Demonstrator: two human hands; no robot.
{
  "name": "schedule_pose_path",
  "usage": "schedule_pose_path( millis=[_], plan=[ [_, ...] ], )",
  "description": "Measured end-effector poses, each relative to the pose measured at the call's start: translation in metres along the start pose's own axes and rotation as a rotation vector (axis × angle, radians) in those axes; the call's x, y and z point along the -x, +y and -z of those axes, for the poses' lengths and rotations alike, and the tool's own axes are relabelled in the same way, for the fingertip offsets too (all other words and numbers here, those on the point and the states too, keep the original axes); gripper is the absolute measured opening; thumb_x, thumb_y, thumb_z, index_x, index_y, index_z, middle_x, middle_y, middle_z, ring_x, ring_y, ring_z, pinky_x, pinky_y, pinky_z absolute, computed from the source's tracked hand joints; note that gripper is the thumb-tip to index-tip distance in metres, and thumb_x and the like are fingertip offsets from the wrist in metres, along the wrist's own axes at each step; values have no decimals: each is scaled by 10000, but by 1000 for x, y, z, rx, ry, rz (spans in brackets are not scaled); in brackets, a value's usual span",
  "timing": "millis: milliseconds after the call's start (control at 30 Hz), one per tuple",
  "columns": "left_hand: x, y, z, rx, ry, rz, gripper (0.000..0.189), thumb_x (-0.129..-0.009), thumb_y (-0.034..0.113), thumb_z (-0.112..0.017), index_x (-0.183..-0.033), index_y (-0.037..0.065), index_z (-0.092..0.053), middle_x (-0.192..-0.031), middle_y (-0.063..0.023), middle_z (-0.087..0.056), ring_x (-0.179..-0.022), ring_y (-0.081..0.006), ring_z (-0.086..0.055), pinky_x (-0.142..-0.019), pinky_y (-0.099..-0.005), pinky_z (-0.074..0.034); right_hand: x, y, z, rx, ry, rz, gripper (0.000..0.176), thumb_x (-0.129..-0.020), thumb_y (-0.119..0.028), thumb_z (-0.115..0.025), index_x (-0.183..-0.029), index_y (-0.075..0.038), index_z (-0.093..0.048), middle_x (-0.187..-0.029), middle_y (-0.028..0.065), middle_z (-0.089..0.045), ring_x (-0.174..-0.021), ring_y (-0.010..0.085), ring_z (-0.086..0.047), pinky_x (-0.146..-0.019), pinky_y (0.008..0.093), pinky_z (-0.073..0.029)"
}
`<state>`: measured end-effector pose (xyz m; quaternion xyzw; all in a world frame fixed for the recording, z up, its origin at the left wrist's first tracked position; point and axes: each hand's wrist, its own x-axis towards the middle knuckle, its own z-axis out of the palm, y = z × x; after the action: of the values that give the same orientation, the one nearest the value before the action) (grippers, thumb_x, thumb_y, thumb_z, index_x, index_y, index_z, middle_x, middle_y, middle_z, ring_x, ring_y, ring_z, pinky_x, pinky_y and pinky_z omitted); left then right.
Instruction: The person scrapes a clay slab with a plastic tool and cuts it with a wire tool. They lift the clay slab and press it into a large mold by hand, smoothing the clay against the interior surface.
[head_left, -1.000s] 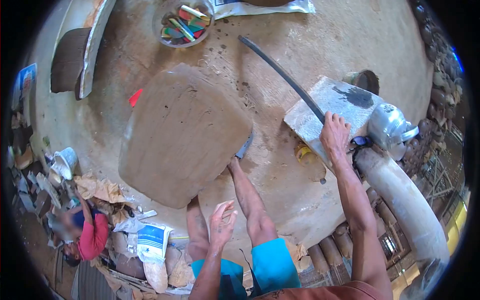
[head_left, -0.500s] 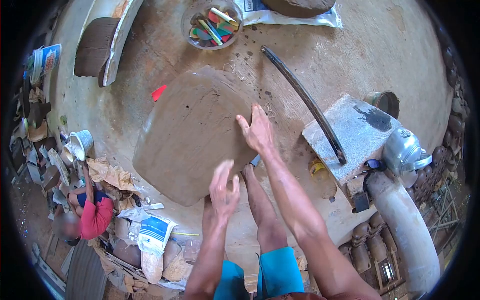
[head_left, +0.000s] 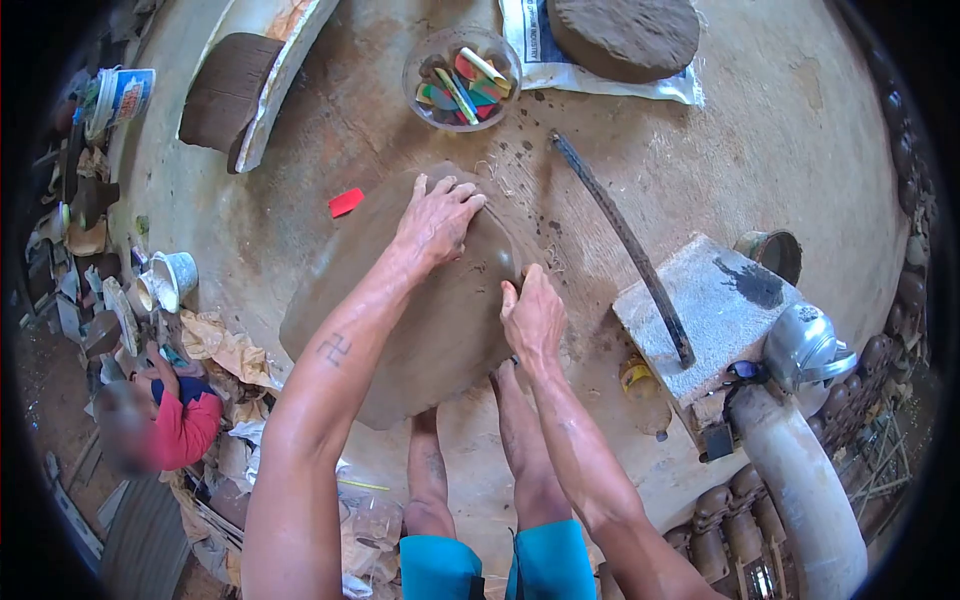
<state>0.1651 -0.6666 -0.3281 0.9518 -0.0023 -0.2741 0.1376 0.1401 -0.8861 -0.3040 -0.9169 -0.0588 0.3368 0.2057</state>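
Observation:
A large, flat brown clay slab [head_left: 400,320] lies on the floor in front of my legs. My left hand [head_left: 438,222] rests on its far part, palm down with the fingers spread. At the slab's right edge, my right hand [head_left: 535,315] has its fingers curled and its thumb against the clay. A small red piece [head_left: 346,203] lies just beyond the slab's upper left side.
A clear bowl [head_left: 412,85] of colored pieces stands beyond the slab. Behind it, a thick clay disc [head_left: 625,35] sits on a white sack [head_left: 530,70]. A dark curved stick [head_left: 630,240] leans on a pale block [head_left: 640,300], near a kettle [head_left: 800,345]. A person [head_left: 185,430] crouches at left.
My left hand has reached forward from the slab's near side onto its far part. My right hand's fingers, stretched out before, have curled at the right edge. The view has shifted slightly.

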Motion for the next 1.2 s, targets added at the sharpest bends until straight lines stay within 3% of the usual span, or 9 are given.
schedule_pose_path(
  millis=[33,200,400,467,567,633,733,1000,1200],
  plan=[
    [3,-2,7,5,-19,-19,810,-709,79,-836,-1472,173,-584,-1532,-67,-570,-1480,-326,-469,-1249,-670,-314,-2,3,-1,-18,68,52,285,-956,-214,-755,-1098,-27,-593,-963,219,-729,-902,440,-723,-770,538,-558],
    [1,-7,37,-47,-92,-84,759,-661,171,-883,-1381,202,-646,-1392,-38,-630,-1340,-285,-560,-1156,-610,-423,2,19,4,-96,13,193,283,-942,-208,-787,-1071,-26,-613,-915,219,-725,-878,430,-724,-746,526,-547],
    [2,-16,33,-112,-373,-346,359,-609,258,-903,-946,189,-802,-985,-23,-704,-1086,-257,-681,-911,-480,-503,31,15,10,-180,60,419,289,-909,-195,-832,-1004,-9,-634,-868,189,-705,-798,374,-721,-700,452,-554],
    [20,-26,28,-33,9,-550,141,-683,238,-834,-793,169,-780,-870,-42,-734,-976,-271,-729,-892,-452,-524,32,16,12,-222,64,474,286,-900,-189,-839,-985,-4,-638,-853,183,-690,-777,358,-714,-691,431,-555],
    [40,-21,36,-174,-267,-401,78,-773,200,-740,-818,142,-766,-893,-36,-746,-996,-251,-732,-913,-416,-531,22,18,29,-234,-61,557,343,-895,-244,-860,-1045,5,-678,-904,150,-731,-792,295,-735,-709,376,-573],
    [69,-22,40,-177,-263,-410,82,-804,192,-712,-835,126,-750,-926,-26,-742,-1016,-238,-723,-931,-412,-529,8,20,55,-488,-449,440,515,-918,-408,-828,-1199,2,-694,-1015,105,-772,-898,231,-749,-799,356,-591],
    [113,-23,50,-149,-167,-430,117,-839,193,-682,-896,105,-734,-1006,-17,-744,-1067,-217,-708,-965,-409,-528,-32,39,43,-694,-619,345,806,-1019,-703,-553,-1387,10,-631,-1224,113,-747,-1140,218,-703,-955,380,-569],
    [176,-30,62,-66,41,-404,274,-827,193,-684,-1069,96,-767,-1167,-38,-769,-1187,-230,-697,-1077,-453,-516,-74,-54,-73,-573,-701,793,940,-1054,-770,-342,-1545,15,-502,-1506,198,-609,-1358,344,-606,-1147,430,-473],
    [168,-35,48,95,248,-342,385,-798,187,-728,-1172,121,-795,-1269,-66,-746,-1246,-266,-672,-1143,-510,-487,-32,-72,-109,-1191,-835,445,707,-1124,-533,-467,-1596,-9,-412,-1524,151,-577,-1352,308,-590,-1173,401,-443]
  ],
)
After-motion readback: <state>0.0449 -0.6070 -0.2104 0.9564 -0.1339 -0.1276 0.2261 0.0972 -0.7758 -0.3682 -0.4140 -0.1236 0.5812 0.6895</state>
